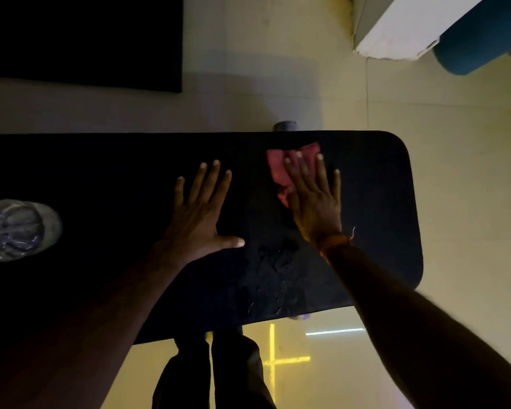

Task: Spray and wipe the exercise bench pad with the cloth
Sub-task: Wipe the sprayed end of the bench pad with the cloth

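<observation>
The right hand (314, 199) presses flat, fingers spread, on the cloth (281, 169) at the pad's (381, 202) two o'clock. The left hand (202, 211) lies open, bracing. The cloth looks soft, light, likely bunching; pin it under the palm.

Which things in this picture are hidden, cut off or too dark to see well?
- Pink cloth, head view: the right hand pressing flat on it covers much of it.
- Bench pad: its left end runs past the frame edge; its surface is too dark to judge wetness.
- Clear plastic bottle: cut by the left edge, blurred; no nozzle is recognisable.
- Left hand: lies flat and open; its forearm fades into shadow.
</observation>
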The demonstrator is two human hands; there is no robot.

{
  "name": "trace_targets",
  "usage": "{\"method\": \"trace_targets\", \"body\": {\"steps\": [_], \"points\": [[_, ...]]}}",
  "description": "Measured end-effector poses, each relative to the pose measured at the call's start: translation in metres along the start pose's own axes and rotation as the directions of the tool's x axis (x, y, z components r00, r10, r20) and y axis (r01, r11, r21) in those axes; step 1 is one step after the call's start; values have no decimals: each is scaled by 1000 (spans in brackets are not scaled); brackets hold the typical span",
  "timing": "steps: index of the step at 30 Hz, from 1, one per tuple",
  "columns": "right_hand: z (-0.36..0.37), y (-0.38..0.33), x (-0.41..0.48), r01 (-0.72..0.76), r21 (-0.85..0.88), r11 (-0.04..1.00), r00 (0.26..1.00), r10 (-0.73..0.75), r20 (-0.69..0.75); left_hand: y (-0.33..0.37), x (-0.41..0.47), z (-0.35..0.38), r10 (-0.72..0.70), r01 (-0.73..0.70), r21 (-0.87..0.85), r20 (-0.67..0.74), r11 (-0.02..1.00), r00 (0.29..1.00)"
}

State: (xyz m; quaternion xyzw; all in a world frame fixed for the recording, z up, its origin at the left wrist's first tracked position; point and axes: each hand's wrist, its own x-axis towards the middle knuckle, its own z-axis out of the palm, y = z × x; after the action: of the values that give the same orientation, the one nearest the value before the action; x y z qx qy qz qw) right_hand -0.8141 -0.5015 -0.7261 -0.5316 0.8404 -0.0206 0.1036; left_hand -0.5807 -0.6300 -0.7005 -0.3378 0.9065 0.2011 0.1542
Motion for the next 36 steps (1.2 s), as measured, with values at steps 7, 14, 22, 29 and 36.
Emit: {"method": "trace_targets", "body": {"steps": [7,14,22,29,36], "points": [[8,-8,-69,239,7,971,969,-239,61,2,-31,12,35,-35,19,8,999,999],[25,-53,-159,110,71,991,990,-116,80,4,-69,26,95,-95,60,2,994,996],[43,-100,-195,-102,149,984,995,104,-6,-2,-105,49,187,-186,87,-4,979,982],[43,-120,-212,-435,248,865,890,456,-29,-25,-127,69,231,-222,99,-94,970,968],[46,-129,-212,-310,175,934,944,324,-55,-60,-152,73,215,-203,81,-176,976,961]]}}
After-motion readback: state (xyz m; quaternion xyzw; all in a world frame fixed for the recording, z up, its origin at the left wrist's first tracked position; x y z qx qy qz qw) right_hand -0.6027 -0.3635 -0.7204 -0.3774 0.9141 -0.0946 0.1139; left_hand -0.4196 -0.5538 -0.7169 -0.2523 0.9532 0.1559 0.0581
